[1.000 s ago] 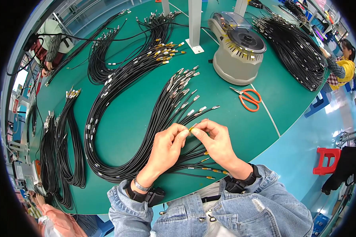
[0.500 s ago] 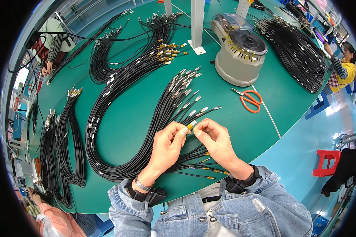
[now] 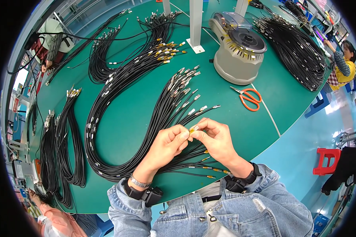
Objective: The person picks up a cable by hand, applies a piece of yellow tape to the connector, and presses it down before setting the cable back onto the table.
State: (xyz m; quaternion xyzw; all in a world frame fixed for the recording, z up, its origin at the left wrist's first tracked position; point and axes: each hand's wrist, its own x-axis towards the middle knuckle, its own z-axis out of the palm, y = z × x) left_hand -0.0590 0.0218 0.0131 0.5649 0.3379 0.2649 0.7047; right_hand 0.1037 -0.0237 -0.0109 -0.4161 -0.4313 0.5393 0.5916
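At a green table (image 3: pixel 217 91), a person (image 3: pixel 249 213) in a denim jacket works on a small silver-and-yellow cable end (image 3: pixel 193 129) with 2 bare hands; the left hand (image 3: pixel 170 143) pinches it between thumb and forefinger, its other fingers curled in; the right hand (image 3: pixel 215 138) meets it from the opposite side, thumb and forefinger closed narrowly on the same piece; the cable end sits above the table, between the fingertips of the 2 hands, just beside a long bundle of black cables (image 3: pixel 97 154) that bends in a deep curve to the left; beyond the hands, orange-handled scissors (image 3: pixel 250 99) lie near a gray tape machine (image 3: pixel 238 65); a large coil of black cables (image 3: pixel 294 57) rests on the far right of the table, near a co-worker (image 3: pixel 346 73) in a yellow top; a red stool (image 3: pixel 317 170) stands on the blue floor (image 3: pixel 292 173) at right.
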